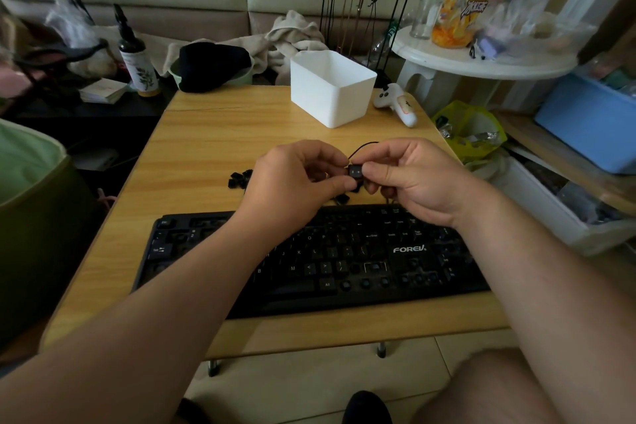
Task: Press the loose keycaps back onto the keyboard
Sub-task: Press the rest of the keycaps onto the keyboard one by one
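Both hands raised above the far edge of a black full-size plastic keyboard [309, 258] marked FOREV, which lies flat on a light wood-grain counter [206, 134]. Between them, one small black square keycap [355, 171] with pale legends, held off the counter. Left hand [296, 182]: fingers curled, thumb and forefinger tips clamped on the keycap's left side. Right hand [409, 175]: thumb and forefinger pinching its right side, other fingers curled under.

A scatter of loose black keycaps [241, 178] lies on the counter just beyond the keyboard, partly hidden behind the left hand. Several keyboard positions show bare sockets, notably in the left block and lower right.

A thin black cord [364, 145] loops just behind the hands. Farther back on the counter: a white rectangular plastic bin [332, 93], and beside it to the right a white game controller [395, 103].
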`<state>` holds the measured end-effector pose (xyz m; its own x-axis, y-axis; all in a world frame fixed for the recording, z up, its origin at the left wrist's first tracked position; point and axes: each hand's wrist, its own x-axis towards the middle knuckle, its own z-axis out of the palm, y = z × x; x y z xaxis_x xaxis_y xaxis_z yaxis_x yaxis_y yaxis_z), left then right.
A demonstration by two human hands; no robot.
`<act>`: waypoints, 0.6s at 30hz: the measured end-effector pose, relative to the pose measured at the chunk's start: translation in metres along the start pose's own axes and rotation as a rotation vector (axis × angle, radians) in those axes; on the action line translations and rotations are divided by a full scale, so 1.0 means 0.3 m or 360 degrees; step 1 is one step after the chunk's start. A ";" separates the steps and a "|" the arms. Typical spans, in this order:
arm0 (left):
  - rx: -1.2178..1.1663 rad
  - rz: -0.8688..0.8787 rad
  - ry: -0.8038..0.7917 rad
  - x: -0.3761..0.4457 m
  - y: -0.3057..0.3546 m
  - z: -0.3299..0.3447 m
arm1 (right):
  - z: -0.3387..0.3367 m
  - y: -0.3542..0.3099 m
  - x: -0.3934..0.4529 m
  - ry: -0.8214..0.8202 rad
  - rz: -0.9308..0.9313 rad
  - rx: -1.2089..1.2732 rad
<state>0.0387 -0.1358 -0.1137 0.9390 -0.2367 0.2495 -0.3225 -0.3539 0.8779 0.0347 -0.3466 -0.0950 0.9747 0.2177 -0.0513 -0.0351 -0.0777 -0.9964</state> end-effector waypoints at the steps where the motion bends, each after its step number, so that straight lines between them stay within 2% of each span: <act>1: 0.0005 0.0013 0.0002 -0.004 0.000 0.000 | 0.000 0.002 -0.003 -0.0003 -0.0011 -0.0006; 10: 0.0156 0.0137 -0.0013 -0.028 0.001 -0.020 | 0.024 -0.004 -0.029 0.0073 0.0000 -0.0256; 18: 0.0074 0.0016 -0.0156 -0.031 0.000 -0.041 | 0.056 -0.002 -0.023 0.0060 -0.0008 -0.0332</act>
<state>0.0315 -0.1224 -0.1110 0.9202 -0.3270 0.2152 -0.3393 -0.3921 0.8550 0.0242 -0.3317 -0.0950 0.9825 0.1821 -0.0396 0.0127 -0.2772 -0.9607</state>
